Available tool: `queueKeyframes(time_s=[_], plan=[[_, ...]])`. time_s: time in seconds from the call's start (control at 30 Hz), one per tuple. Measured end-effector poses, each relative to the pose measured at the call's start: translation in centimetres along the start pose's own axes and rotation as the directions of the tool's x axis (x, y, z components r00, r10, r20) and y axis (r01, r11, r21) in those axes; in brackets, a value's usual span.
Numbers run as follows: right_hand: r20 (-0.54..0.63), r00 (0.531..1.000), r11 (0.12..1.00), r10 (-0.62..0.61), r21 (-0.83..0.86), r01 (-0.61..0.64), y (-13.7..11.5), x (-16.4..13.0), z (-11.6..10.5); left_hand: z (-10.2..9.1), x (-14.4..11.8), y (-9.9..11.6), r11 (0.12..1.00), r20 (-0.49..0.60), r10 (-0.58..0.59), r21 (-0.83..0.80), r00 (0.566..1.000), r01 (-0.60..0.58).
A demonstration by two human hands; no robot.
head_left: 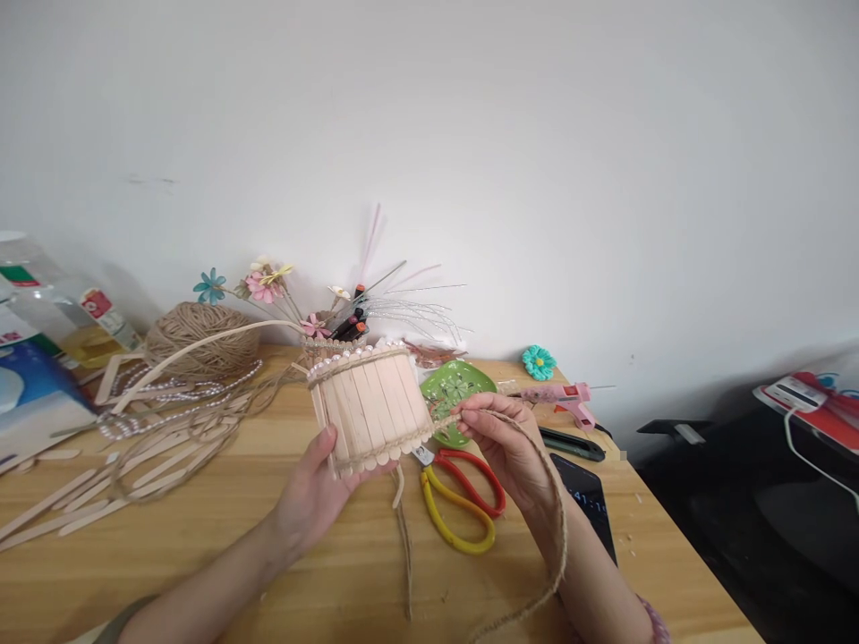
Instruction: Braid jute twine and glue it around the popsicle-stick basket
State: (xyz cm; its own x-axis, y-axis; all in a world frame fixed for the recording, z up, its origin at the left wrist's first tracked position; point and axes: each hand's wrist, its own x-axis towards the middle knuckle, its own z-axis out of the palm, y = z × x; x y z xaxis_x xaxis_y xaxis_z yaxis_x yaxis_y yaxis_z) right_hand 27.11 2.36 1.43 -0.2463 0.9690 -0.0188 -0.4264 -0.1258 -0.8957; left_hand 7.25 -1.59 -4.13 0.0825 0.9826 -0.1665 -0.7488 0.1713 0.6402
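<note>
My left hand [318, 492] grips a small holder made of popsicle sticks [369, 407], thumb on its left side and fingers underneath. Twine bands run round the holder near its top and bottom, and pearl beads line the upper rim. Between thumb and fingertips, my right hand [500, 438] pinches a braided twine cord [560, 528] close to the holder's lower right edge. From there the cord loops over the hand and down past the wrist. A loose twine end [406, 555] hangs below the holder.
Red-and-yellow scissors [463, 537], a green dish [470, 380], a pink glue gun [564, 395], a utility knife [570, 443] and a phone [594, 505] lie right of the holder. Leftward are a twine ball [201, 340], bead strings and loose sticks [87, 501]. The table edge is at right.
</note>
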Motion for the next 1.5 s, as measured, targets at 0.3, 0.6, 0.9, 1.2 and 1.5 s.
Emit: queueKeyframes(time_s=[0.3, 0.6, 0.9, 1.2, 1.5], plan=[[-0.005, 1.000, 1.000, 0.013, -0.004, -0.013, 0.5, 0.0, 0.1, -1.7, 0.3, -0.4, 0.994, 0.153, 0.069, -0.100, 0.986, -0.054], [-0.009, 0.998, 0.997, 0.066, -0.038, -0.067, 0.8, 0.0, 0.4, -1.7, 0.2, -0.4, 0.991, 0.221, 0.084, -0.120, 0.972, -0.058], [0.009, 0.993, 0.992, 0.120, -0.039, -0.120, 1.2, 0.1, 0.5, -2.5, 0.4, -0.5, 0.990, 0.322, 0.069, -0.142, 0.944, -0.024], [0.003, 0.991, 0.991, 0.134, -0.021, -0.134, 1.3, 0.3, 0.4, -2.4, 0.3, -0.5, 0.989, 0.333, 0.063, -0.147, 0.941, -0.014], [0.043, 0.994, 0.993, 0.101, -0.061, -0.098, 1.6, 0.2, 0.3, -2.2, 0.4, -0.3, 0.990, 0.327, 0.029, -0.139, 0.944, 0.018]])
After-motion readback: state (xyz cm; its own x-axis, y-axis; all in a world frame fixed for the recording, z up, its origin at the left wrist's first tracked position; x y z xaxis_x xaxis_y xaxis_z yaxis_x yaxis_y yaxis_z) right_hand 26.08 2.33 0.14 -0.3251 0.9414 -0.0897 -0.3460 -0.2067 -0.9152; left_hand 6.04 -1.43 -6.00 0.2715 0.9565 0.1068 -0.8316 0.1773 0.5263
